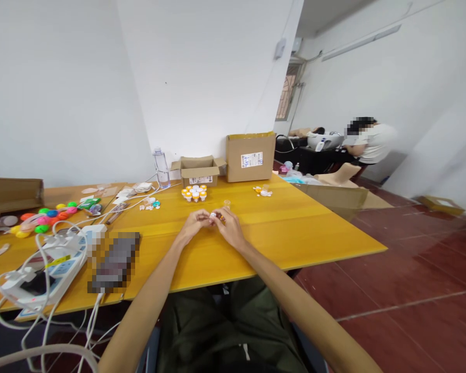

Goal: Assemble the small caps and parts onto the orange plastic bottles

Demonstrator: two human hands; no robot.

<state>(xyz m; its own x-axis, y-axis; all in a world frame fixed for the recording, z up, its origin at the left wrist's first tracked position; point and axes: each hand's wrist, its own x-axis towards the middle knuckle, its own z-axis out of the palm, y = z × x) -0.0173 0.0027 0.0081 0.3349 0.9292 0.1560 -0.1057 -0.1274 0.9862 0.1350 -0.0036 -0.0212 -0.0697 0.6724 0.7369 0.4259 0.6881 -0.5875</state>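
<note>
Two bare forearms (pixel 289 295) reach over the near edge of the yellow table (pixel 314 228), perhaps to bring small work well onto it. Left of them lies a dark device (pixel 118 259), its face pixelated beyond reading, with a white cable (pixel 98 311) at its near end, presumably for charging. Further in, the hands meet: the right hand (pixel 230 228) pinches a small white piece (pixel 213 214) between thumb and fingers, while the left hand (pixel 194 225) curls its fingertips against it — whether it grips too, I cannot tell. Held so, the piece can probably be worked from both sides, but the fingers hide most of its shape. Just beyond the right hand is a small clear cup (pixel 227 203), its contents hard to make out. Past it, white-and-orange pieces (pixel 194 193) stand bunched together, likely to stay within reach; loose parts (pixel 262 191) lie apart to the right. Behind, an open carton (pixel 188 175) conceals its inside — and far off a person (pixel 375 145) bends forward, hands unclear.
</note>
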